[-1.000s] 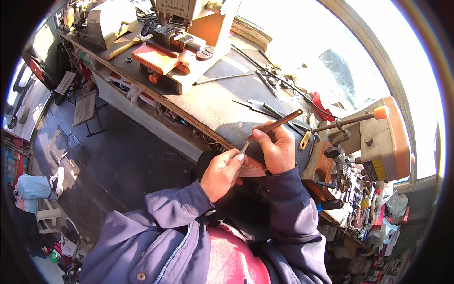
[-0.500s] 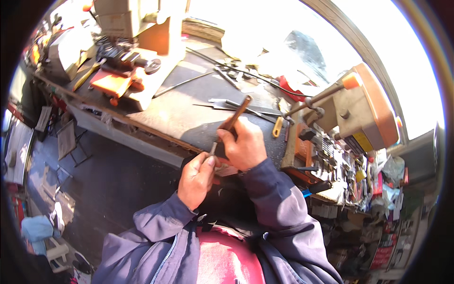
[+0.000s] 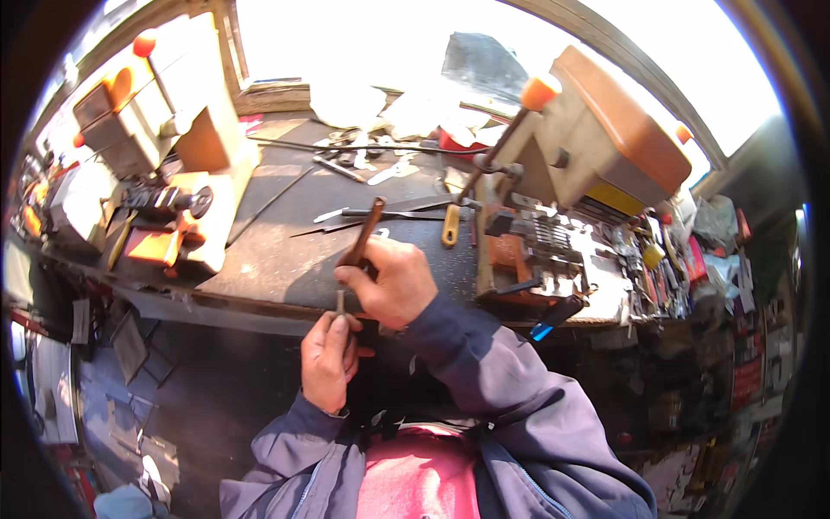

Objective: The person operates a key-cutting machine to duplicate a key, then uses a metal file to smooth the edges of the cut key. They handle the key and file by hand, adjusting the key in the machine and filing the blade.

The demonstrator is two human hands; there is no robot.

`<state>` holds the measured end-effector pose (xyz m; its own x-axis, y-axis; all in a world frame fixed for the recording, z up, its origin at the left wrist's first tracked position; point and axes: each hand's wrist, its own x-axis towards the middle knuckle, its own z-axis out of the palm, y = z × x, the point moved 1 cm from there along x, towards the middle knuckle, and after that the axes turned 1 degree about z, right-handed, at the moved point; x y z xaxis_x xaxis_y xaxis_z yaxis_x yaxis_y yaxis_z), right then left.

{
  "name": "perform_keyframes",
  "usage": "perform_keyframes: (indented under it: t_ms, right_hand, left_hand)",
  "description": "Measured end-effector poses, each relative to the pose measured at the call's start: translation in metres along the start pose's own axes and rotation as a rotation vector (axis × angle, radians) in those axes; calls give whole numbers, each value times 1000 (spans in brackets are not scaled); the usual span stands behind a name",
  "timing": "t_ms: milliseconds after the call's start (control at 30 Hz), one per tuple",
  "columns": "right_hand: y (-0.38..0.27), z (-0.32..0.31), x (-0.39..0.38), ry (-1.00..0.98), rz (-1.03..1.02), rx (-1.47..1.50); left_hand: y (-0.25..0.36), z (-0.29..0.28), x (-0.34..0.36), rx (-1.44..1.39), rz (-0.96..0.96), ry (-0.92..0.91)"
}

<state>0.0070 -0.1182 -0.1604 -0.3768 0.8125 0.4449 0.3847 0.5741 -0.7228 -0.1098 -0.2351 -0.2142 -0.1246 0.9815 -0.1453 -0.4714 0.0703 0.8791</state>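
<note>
My left hand [image 3: 327, 362] is closed near the bench's front edge. Between its thumb and fingers it pinches a thin metal piece [image 3: 341, 302] that points upward; its lower part is hidden by the fingers. Just above and to the right, my right hand [image 3: 396, 282] grips a brown wooden-looking stick [image 3: 364, 230], tilted up and to the right. The lower end of the stick is covered by the hand, so its full shape cannot be made out. The two hands are close together. Beyond them on the bench lie dark, flat file-like tools [image 3: 406, 208] and a yellow-handled tool [image 3: 450, 227].
The workbench [image 3: 259, 281] runs under a bright window. An orange-and-beige machine [image 3: 605, 130] with a ball-topped lever stands at right, beside racks of small tools [image 3: 661, 259]. Another orange machine [image 3: 160, 246] stands at left. A black cable [image 3: 389, 149] crosses the bench's back.
The view has turned, so bench and machines sit differently in it. Both hands keep their holds; the metal piece now points more nearly straight up, close below the right hand.
</note>
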Motion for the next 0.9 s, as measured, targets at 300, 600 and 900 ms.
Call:
perform_keyframes:
  t_ms: [300,600,900]
  right_hand:
    - [-3,3,3,-57,-56,-70]
    - [5,3,5,-96,3,-50]
    - [2,4,6,-91,-27,-75]
  left_hand:
    - [-3,-2,0,40,-2,16]
    - [-4,-4,0,57,-7,-4]
    - [-4,-6,1,72,1,-16]
